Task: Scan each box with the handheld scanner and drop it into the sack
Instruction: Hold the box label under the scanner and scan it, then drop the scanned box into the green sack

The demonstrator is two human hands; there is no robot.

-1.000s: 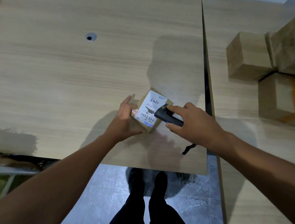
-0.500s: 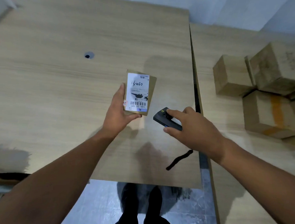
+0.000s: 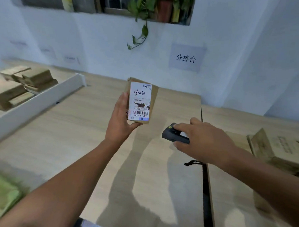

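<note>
Left hand (image 3: 121,122) fingers clamped on box (image 3: 142,101), label facing camera, raised above tabletop (image 3: 62,135). Right hand (image 3: 202,141) fingers curled round scanner (image 3: 171,135) near right edge.

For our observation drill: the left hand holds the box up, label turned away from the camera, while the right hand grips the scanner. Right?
No. In the head view the label faces the camera; the left hand holds the box, the right hand grips the scanner.

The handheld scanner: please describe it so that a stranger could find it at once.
Find the dark gap between the two pale wooden tables. Left of it, the right hand grips a small black plastic handheld scanner. Unlike the brown cardboard boxes nearby, it is black with a yellow mark.
</note>
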